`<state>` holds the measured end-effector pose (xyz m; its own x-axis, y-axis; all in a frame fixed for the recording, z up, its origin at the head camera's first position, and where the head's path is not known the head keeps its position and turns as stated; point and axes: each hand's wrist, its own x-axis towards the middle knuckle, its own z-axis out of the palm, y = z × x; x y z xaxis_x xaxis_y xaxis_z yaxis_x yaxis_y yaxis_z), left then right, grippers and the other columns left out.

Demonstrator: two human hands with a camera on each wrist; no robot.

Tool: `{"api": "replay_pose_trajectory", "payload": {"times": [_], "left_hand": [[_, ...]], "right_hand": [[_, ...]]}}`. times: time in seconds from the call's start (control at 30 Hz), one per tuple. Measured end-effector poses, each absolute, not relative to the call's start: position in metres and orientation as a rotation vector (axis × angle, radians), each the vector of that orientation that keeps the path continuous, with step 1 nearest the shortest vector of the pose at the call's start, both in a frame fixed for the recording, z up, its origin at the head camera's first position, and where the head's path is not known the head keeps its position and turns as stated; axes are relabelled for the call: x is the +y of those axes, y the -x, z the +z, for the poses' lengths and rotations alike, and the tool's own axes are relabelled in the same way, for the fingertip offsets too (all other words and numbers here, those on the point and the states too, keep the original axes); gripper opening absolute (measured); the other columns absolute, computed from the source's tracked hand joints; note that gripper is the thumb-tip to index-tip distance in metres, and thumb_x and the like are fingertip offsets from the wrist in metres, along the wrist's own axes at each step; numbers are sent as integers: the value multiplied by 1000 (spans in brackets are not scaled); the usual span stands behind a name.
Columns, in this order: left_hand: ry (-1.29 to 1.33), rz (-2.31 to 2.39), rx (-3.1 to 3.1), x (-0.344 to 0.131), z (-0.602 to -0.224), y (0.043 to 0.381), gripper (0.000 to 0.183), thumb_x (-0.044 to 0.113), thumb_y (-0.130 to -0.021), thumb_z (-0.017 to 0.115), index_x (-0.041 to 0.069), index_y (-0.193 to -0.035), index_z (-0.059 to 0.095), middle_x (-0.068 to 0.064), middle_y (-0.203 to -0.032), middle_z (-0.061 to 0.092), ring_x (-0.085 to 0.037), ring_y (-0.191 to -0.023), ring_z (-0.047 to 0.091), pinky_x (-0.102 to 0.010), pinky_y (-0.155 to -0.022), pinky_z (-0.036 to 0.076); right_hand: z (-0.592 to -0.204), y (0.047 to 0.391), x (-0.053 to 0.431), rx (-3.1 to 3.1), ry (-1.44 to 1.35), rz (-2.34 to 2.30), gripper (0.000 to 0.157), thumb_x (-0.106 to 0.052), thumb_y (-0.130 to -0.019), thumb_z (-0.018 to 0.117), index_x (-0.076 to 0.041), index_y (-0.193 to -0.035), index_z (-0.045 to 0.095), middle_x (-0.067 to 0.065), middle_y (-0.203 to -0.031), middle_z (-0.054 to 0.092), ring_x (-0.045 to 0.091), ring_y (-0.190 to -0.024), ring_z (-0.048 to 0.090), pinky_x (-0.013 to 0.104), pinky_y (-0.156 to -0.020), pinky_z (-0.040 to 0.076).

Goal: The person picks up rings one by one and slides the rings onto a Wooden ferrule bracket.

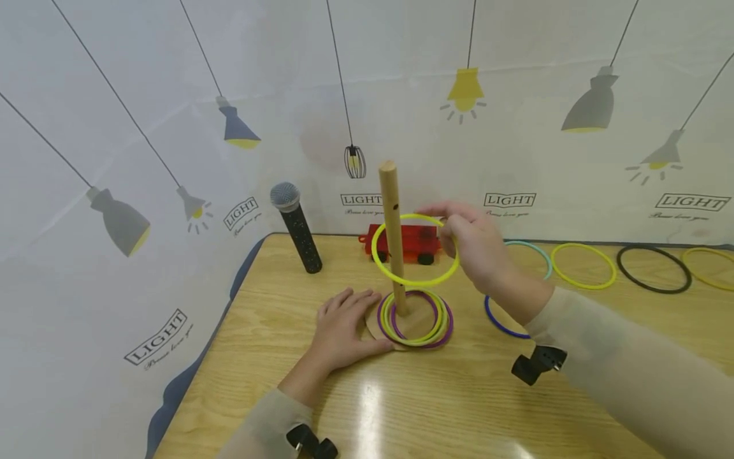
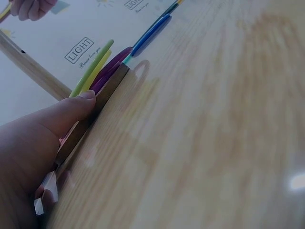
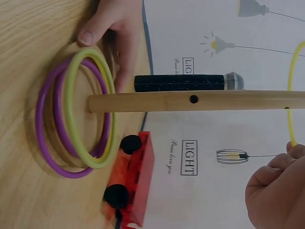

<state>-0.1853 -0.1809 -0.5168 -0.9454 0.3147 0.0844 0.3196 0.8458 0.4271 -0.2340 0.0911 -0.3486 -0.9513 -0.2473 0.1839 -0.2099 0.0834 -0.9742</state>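
A wooden peg [image 1: 392, 236] stands upright on a round wooden base [image 1: 373, 325]. Around its foot lie several rings, among them a purple ring [image 3: 39, 109] and a yellow-green ring [image 3: 69, 109]. My left hand [image 1: 346, 331] holds the base at its left side, the thumb along the near edge and the fingers spread toward the far side. Higher up, my right hand [image 1: 473, 245] pinches a yellow ring [image 1: 421, 282] by its right side. The peg appears to run through this ring, which hangs well above the stacked ones.
Behind the peg sits a red toy wagon [image 1: 418, 242]. A black microphone [image 1: 301, 233] stands to the left. Along the table's right side lie a blue ring [image 1: 499, 322], a turquoise ring [image 1: 539, 250], a yellow ring [image 1: 585, 287], a black ring [image 1: 654, 290] and another yellow ring [image 1: 708, 285].
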Motion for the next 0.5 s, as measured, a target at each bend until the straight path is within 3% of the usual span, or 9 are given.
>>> {"api": "replay_pose_trajectory", "payload": {"times": [0.2, 0.5], "left_hand": [[516, -694, -3010, -180, -516, 183, 97, 78, -80, 77, 30, -160, 52, 4, -166, 46, -34, -157, 29, -64, -123, 16], [516, -697, -2995, -181, -518, 184, 96, 78, -79, 76, 32, -160, 51, 4, -165, 46, -33, -157, 28, -64, -122, 17]], "right_hand": [[-364, 231, 94, 2344, 453, -1944, 50, -1, -90, 43, -6, -127, 75, 6, -64, 44, 29, -63, 42, 34, -65, 40], [-398, 230, 100, 2362, 386, -1831, 50, -4, -91, 43, -10, -130, 76, 4, -65, 41, 21, -60, 35, 35, -70, 38]]}}
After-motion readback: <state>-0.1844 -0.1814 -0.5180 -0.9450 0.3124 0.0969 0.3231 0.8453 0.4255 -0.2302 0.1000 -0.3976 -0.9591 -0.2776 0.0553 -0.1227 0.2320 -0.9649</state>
